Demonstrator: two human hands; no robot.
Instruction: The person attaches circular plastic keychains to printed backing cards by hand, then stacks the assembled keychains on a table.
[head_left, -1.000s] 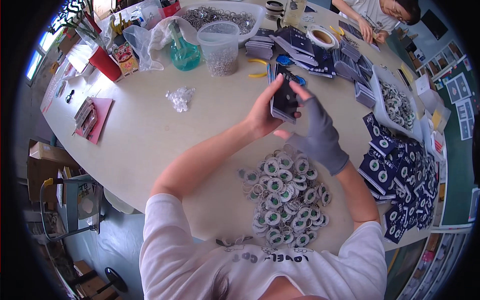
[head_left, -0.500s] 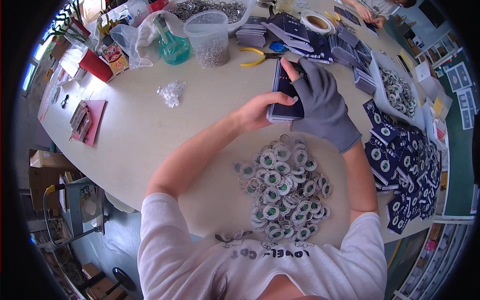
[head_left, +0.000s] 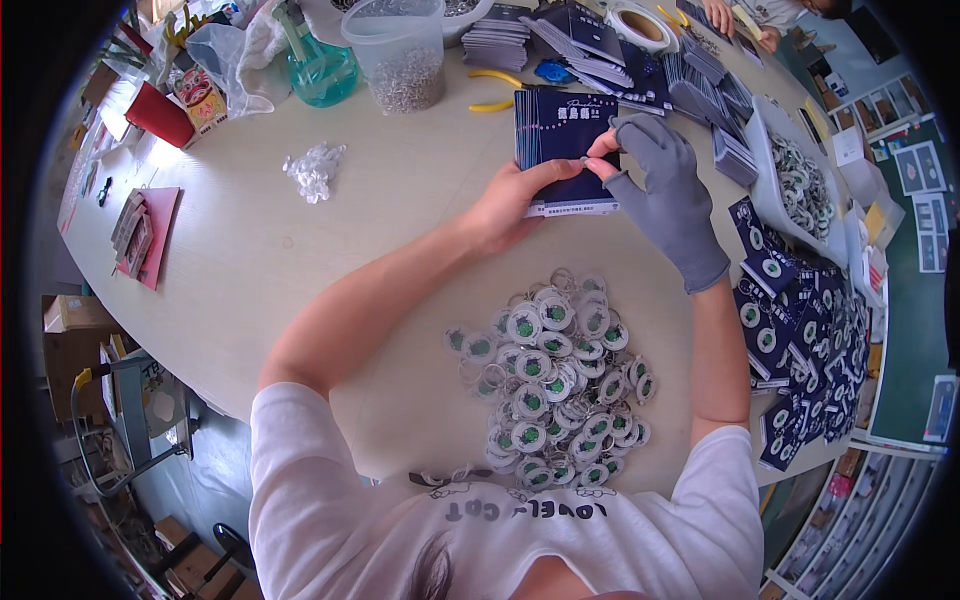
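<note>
A stack of dark blue printed cards (head_left: 560, 130) is gripped in my left hand (head_left: 505, 205), its thumb lying across the top card. My right hand (head_left: 655, 185) wears a grey glove that leaves the thumb and index fingertip bare. Those two tips pinch together over the top card, touching the left thumb's tip. Whatever is between them is too small to make out. Nearer my body lies a heap of round white key rings (head_left: 550, 375) with green centres and metal rings.
Yellow-handled pliers (head_left: 495, 88) lie beyond the cards, near a tub of small metal parts (head_left: 400, 65) and a green spray bottle (head_left: 320, 70). Small clear pieces (head_left: 314, 172) sit left. Carded key rings (head_left: 800, 330) pile up right, below a white bin (head_left: 790, 190). A co-worker's hand (head_left: 718, 15) shows far right.
The right hand has shifted from over the stack to its right side, and its thumb and index finger have come together. More of the top card shows; the view has shifted slightly.
</note>
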